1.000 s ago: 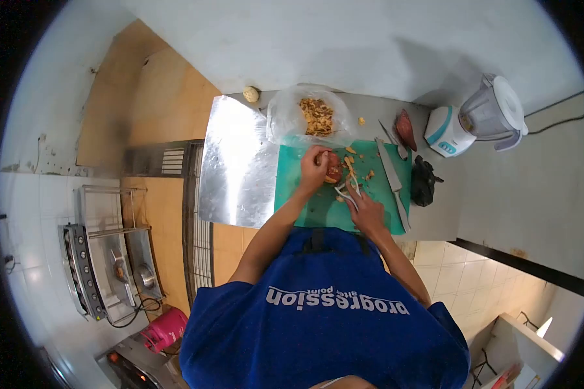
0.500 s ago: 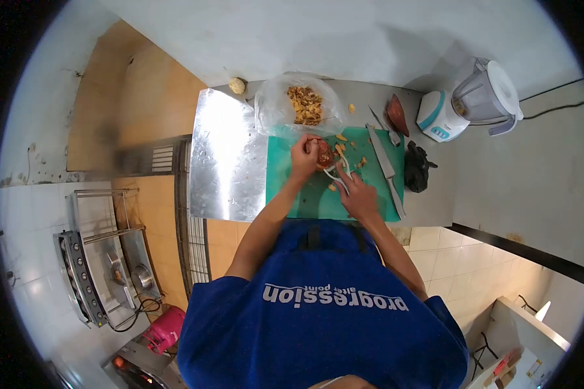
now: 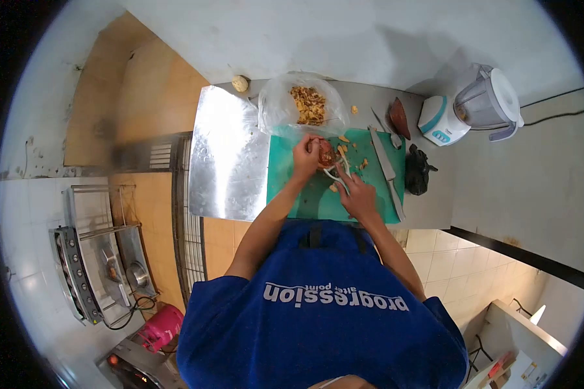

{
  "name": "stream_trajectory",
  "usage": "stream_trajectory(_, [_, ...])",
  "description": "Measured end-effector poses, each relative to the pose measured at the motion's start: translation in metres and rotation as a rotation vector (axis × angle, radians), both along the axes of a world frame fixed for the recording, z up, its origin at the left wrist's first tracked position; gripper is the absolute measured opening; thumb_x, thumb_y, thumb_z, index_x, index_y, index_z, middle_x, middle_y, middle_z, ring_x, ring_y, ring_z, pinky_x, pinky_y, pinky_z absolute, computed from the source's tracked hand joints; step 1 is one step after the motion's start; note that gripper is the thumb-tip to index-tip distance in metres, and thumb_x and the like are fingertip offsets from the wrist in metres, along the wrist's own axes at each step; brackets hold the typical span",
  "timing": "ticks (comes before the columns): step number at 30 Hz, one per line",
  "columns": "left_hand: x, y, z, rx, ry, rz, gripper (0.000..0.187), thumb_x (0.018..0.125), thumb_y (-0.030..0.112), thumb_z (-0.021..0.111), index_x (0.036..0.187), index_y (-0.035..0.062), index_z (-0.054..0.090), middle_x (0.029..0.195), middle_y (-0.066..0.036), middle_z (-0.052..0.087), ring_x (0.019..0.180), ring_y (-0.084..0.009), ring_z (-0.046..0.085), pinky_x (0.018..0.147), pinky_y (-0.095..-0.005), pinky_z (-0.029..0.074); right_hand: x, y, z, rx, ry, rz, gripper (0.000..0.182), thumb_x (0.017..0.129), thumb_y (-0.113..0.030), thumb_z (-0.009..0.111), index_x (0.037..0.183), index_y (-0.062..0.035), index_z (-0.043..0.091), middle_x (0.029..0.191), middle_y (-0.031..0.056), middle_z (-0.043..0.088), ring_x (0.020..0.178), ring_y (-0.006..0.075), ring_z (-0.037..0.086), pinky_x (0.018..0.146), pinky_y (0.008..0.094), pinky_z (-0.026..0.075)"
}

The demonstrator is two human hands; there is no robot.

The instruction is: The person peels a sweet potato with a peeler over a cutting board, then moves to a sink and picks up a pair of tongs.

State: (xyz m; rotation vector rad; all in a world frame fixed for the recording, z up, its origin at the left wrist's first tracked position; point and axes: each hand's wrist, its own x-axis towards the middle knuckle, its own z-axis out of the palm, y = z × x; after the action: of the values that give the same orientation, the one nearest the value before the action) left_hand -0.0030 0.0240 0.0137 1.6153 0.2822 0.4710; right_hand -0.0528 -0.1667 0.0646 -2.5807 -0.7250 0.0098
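Both hands hardly shifted: left hand (image 3: 305, 157) grips reddish root (image 3: 325, 154), right hand (image 3: 357, 194) at five o'clock pinching white peeler (image 3: 337, 172), mid-peel.

A single head-worn fisheye camera looks steeply down from above the person, so the blue shirt fills the lower frame. It faces forward onto the desk (image 3: 230, 162), with the green cutting board (image 3: 305, 198) near the centre at arm's length. Beyond the board stands the wall; left of it, floor and a stove appear small and far below.
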Motion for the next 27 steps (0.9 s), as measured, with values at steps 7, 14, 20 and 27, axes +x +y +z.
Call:
stream_trajectory(7, [-0.003, 0.007, -0.01, 0.0, 0.029, -0.05, 0.015, 0.096, 0.011, 0.057, 0.096, -0.0006, 0.067, 0.081, -0.009, 0.069, 0.076, -0.0133, 0.063, 0.072, -0.0307, 0.051, 0.0, 0.015, -0.027, 0.125, -0.052, 0.032, 0.053, 0.097, -0.035, 0.058, 0.148, -0.0281, 0.046, 0.085, 0.0122, 0.064, 0.061, 0.0291, 0.063, 0.051, 0.0428, 0.05])
stream_trajectory(14, [0.003, 0.005, -0.01, -0.057, -0.009, -0.008, 0.016, 0.096, 0.011, 0.056, 0.096, -0.0002, 0.068, 0.083, -0.008, 0.069, 0.078, -0.0122, 0.061, 0.073, -0.0295, 0.05, -0.022, -0.016, -0.024, -0.104, 0.063, 0.036, 0.052, 0.096, -0.035, 0.059, 0.146, -0.0256, 0.049, 0.083, 0.0125, 0.063, 0.06, 0.0313, 0.063, 0.052, 0.0432, 0.05])
stream_trajectory(20, [0.001, 0.011, -0.012, -0.064, 0.055, -0.086, 0.018, 0.099, 0.011, 0.052, 0.1, -0.0007, 0.066, 0.095, -0.007, 0.07, 0.089, -0.0144, 0.062, 0.083, -0.0303, 0.049, 0.005, 0.009, -0.006, 0.101, 0.02, -0.011, 0.052, 0.094, -0.031, 0.063, 0.145, -0.0252, 0.052, 0.079, 0.0103, 0.062, 0.06, 0.0291, 0.061, 0.052, 0.041, 0.047])
stream_trajectory(27, [-0.002, 0.014, -0.014, -0.089, 0.018, -0.126, 0.021, 0.101, 0.015, 0.051, 0.103, -0.0008, 0.066, 0.097, -0.008, 0.07, 0.092, -0.0151, 0.063, 0.086, -0.03, 0.049, 0.013, 0.019, 0.002, 0.222, -0.07, -0.003, 0.059, 0.092, -0.029, 0.067, 0.148, -0.0218, 0.048, 0.069, 0.0072, 0.058, 0.055, 0.0249, 0.056, 0.051, 0.0375, 0.042])
